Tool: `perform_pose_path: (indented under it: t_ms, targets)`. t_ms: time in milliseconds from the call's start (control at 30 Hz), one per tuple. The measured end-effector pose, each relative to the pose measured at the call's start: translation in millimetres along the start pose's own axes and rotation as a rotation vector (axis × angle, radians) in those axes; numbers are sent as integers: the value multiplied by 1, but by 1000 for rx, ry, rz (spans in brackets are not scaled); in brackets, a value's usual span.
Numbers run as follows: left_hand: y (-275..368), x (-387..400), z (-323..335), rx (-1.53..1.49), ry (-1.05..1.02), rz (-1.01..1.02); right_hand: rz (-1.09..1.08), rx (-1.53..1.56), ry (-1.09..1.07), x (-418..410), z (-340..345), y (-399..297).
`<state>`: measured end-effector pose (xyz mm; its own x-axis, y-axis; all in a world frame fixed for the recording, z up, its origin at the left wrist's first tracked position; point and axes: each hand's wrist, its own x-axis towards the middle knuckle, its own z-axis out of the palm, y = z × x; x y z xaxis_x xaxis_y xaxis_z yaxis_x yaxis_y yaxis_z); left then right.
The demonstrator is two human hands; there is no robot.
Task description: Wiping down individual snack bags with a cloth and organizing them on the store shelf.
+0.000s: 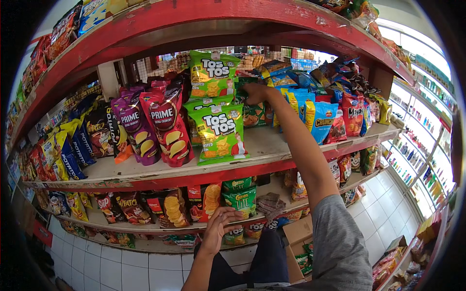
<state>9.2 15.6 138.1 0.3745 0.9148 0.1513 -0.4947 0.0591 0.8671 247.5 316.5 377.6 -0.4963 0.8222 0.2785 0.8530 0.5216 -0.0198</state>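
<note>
My right hand (pixel 256 93) reaches deep into the middle shelf, over dark green snack bags (pixel 253 115). Its fingers curve down at the bags' upper part; whether they grip one is unclear. Just left of it, bright green Tos Tos tortilla chip bags (pixel 220 134) stand in a row, with another Tos Tos bag (pixel 213 74) raised higher behind the front one. My left hand (pixel 218 227) hovers, empty and with fingers apart, before the lower shelf. Close behind its fingertips is a green Chitato Lite bag (pixel 240 202).
Red and purple Prime bags (pixel 167 127) stand left, blue Crunch bags (pixel 320 120) right. A crumpled cloth (pixel 271 205) lies on the lower shelf. An open cardboard box (pixel 298 232) with green packs sits by my leg. Overhead runs a red shelf edge (pixel 255 14).
</note>
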Motion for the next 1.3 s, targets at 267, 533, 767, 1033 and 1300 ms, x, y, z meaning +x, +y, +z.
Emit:
perform_pose_path:
  t_ms: [267, 533, 767, 1033, 1300]
  targets:
    - [-2, 4, 2, -24, -7, -43, 81, -160, -58, -10, -7, -13]
    - [-8, -3, 10, 23, 1, -59, 48, -105, 538, -123, -6, -82]
    - [-30, -8, 28, 77, -36, -153, 151, 306, 588, -300, 76, -108]
    - [-91, -10, 48, 186, -69, -433, 1400, 983, 625, -594, 407, -35]
    - [-151, 7, 94, 220, -55, -650, 2130, 1131, 525, -725, 553, -20]
